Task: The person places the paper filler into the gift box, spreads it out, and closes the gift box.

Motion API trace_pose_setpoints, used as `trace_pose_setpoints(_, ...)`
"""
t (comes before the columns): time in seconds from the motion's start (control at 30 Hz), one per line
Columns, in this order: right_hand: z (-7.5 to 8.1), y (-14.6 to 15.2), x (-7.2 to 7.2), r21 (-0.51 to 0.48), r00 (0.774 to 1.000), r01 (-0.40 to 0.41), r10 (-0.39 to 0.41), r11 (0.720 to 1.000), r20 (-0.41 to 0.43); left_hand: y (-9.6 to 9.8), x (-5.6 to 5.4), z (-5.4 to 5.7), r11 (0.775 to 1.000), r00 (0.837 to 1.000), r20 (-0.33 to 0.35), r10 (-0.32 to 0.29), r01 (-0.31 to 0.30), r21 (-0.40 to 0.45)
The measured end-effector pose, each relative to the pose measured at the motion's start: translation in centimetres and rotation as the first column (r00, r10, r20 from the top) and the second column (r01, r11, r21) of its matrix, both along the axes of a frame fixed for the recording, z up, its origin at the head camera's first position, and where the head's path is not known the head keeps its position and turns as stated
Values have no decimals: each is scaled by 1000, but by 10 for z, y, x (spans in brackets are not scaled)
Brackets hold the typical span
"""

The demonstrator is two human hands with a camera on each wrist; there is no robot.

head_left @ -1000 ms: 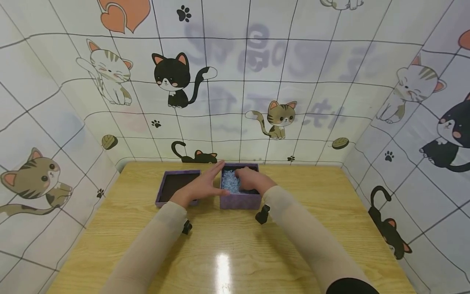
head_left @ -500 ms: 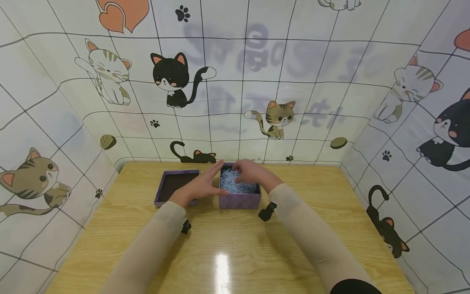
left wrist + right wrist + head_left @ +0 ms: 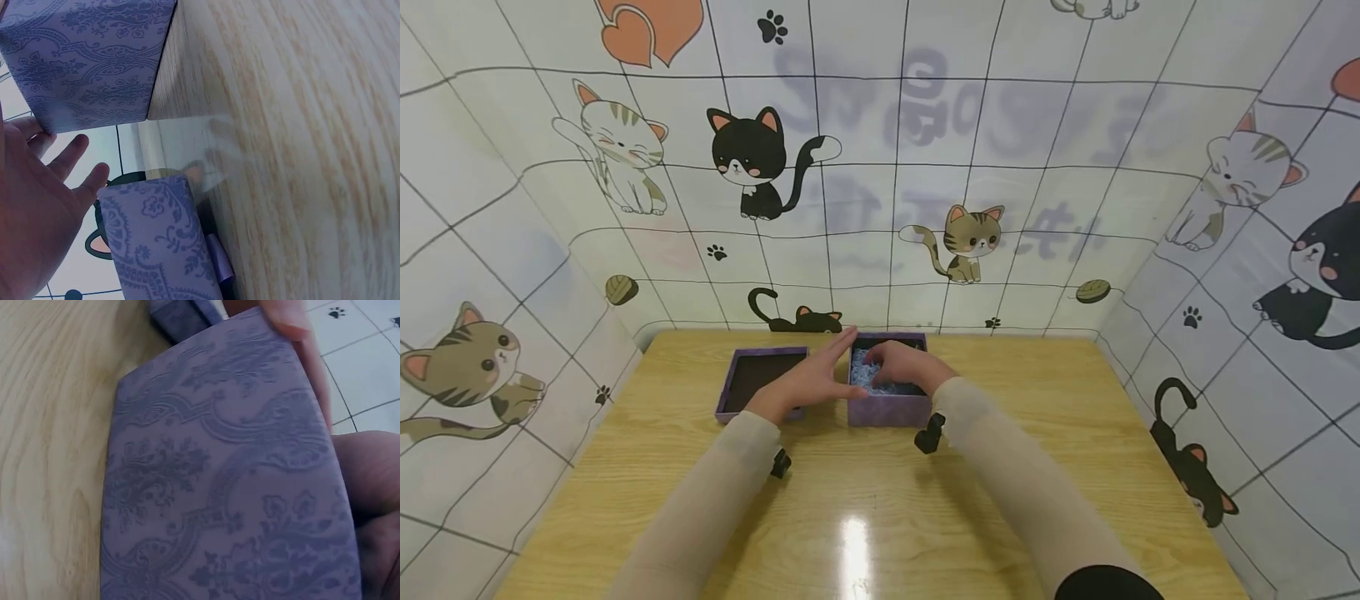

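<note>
A purple box (image 3: 889, 411) with an embossed floral pattern stands at the table's far side. Blue paper shreds (image 3: 861, 367) fill its dark interior. Against the box's left side rests my left hand (image 3: 805, 382), fingers fairly straight and thumb at the front left corner. My right hand (image 3: 906, 367) reaches over the right wall with bent fingers down in the shreds. Its thumb and index finger look apart; the other fingertips are hidden. In the right wrist view the box wall (image 3: 219, 462) covers most of that hand. The purple lid (image 3: 760, 379) lies left of the box, dark inside up.
The wooden table (image 3: 850, 500) extends in front of the box and to both sides. Close behind stands a white wall covering (image 3: 865, 200) with cat drawings. A small ribbon tab (image 3: 220, 259) sticks out from the lid in the left wrist view.
My right hand rose from the right part of the shreds, then came down again farther left. Shreds that showed at the right are now hidden behind it. The left hand stayed put.
</note>
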State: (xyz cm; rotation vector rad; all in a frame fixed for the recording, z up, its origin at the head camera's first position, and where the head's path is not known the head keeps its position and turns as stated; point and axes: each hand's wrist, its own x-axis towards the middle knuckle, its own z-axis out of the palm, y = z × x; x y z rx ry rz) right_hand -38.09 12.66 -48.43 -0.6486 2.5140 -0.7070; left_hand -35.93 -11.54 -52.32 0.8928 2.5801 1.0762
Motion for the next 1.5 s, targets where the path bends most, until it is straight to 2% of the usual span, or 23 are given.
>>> trace_pose_setpoints(0.2, 2, -2, 2, 37, 999, -27, 28, 999, -37, -1, 1, 1, 1000, 1000, 1, -3, 3, 0)
trace_pose_setpoints(0.3, 12, 3, 7, -8, 998, -21, 21, 1000, -51, -1, 1, 0, 1000, 1000, 6, 0, 0, -5)
trace_pose_setpoints(0.4, 24, 7, 12, -99, 998, 9, -15, 995, -56, -1, 0, -1, 1000, 1000, 6, 1, -1, -3)
trace_pose_setpoints(0.5, 33, 9, 15, -190, 1000, 19, -18, 982, 9, -1, -1, -2, 1000, 1000, 0, 3, -3, -3)
trace_pose_setpoints(0.6, 35, 9, 16, -255, 989, 26, 12, 967, 146, -2, -2, -2, 1000, 1000, 5, 4, -4, -3)
trace_pose_setpoints(0.7, 28, 7, 16, -270, 971, 24, 42, 963, 236, -2, -3, -2, 1000, 1000, 9, 0, 0, 3)
trace_pose_setpoints(0.8, 18, 4, 14, -254, 968, 25, 40, 967, 249, -1, -2, -1, 1000, 1000, 7, -5, 5, 8)
trace_pose_setpoints(1.03, 5, 3, 9, -194, 972, 88, -42, 977, 230, 1, 0, 1, 1000, 1000, 8, -1, 1, 0)
trace_pose_setpoints(1.23, 4, 3, 8, -194, 975, 88, -44, 977, 220, 2, 0, 2, 1000, 1000, -3, 0, 0, 6)
trace_pose_setpoints(1.37, 9, 6, 9, -209, 988, 51, -18, 977, 155, 1, -1, 1, 1000, 1000, 5, -5, 5, 6)
trace_pose_setpoints(1.5, 13, 8, 8, -200, 999, 21, -12, 980, 45, 0, -1, 2, 1000, 1000, 0, -8, 8, 8)
